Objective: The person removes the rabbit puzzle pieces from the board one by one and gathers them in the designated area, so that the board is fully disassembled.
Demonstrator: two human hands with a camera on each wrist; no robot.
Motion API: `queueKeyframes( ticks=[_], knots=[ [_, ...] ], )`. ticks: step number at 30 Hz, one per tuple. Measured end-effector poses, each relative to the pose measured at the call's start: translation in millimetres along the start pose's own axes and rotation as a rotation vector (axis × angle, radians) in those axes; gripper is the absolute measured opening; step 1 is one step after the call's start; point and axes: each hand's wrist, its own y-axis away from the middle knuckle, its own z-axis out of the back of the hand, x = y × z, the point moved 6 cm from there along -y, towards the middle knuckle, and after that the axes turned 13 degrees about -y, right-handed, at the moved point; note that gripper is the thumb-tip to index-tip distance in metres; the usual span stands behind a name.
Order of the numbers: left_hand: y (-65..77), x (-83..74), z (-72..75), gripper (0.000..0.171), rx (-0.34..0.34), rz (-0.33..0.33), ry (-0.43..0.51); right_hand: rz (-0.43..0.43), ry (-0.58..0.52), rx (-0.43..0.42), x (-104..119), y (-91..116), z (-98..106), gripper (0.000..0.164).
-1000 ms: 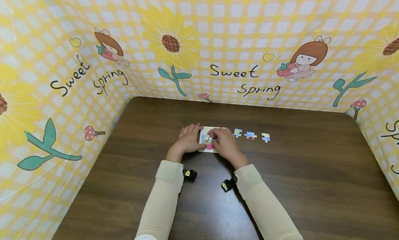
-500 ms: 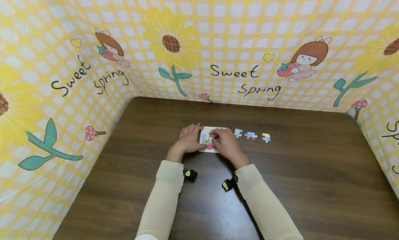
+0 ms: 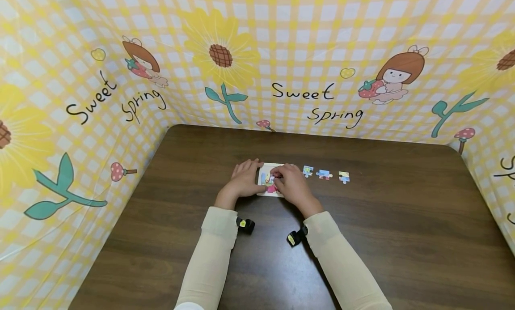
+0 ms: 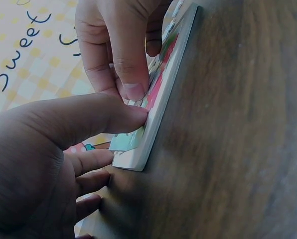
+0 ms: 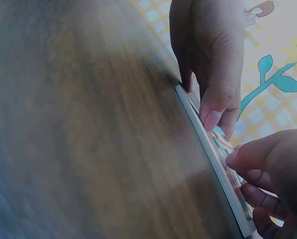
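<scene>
A small jigsaw puzzle in a white frame point(image 3: 263, 166) lies on the brown table, its picture partly filled with coloured pieces. My left hand point(image 3: 243, 180) rests at the frame's left side, its fingers stretched out and its thumb point(image 4: 131, 117) pressing on the near left corner. Over the right part of the puzzle, my right hand point(image 3: 293, 184) bends its thumb and fingers together at the picture surface. They seem to pinch a puzzle piece point(image 4: 136, 103), mostly hidden by the fingertips. The right hand covers the frame's right side.
To the right of the frame lie three loose puzzle pieces: a near one point(image 3: 307, 171), a blue middle one point(image 3: 323, 174) and a yellow and blue one point(image 3: 344, 177). A checked yellow cloth point(image 3: 281, 55) walls in the table point(image 3: 402, 211) at the back and sides.
Both hands stay almost where they were. The fingers of my right hand shift only slightly over the puzzle. The loose pieces have not moved on the table.
</scene>
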Motion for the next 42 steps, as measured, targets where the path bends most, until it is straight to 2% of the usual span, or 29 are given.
queueKeyframes(
  ticks=[6, 13, 20, 33, 42],
  knots=[
    [-1.7, -3.1, 1.0, 0.081, 0.000, -0.006, -0.017, 0.000, -0.021, -0.030, 0, 2, 6, 0.018],
    [-2.4, -5.3, 0.4, 0.081, 0.004, -0.016, -0.018, -0.037, -0.070, -0.041, -1, 5, 12, 0.020],
    [-2.8, -7.1, 0.2, 0.081, 0.001, -0.021, -0.018, -0.042, -0.113, -0.072, -4, 18, 27, 0.020],
    [-2.1, -2.7, -1.8, 0.082, 0.010, -0.014, -0.012, -0.096, -0.113, -0.098, -33, 53, 68, 0.016],
    [-1.8, 0.7, -4.5, 0.082, 0.004, -0.015, 0.014, -0.152, -0.103, -0.068, -47, 65, 78, 0.017]
  ],
)
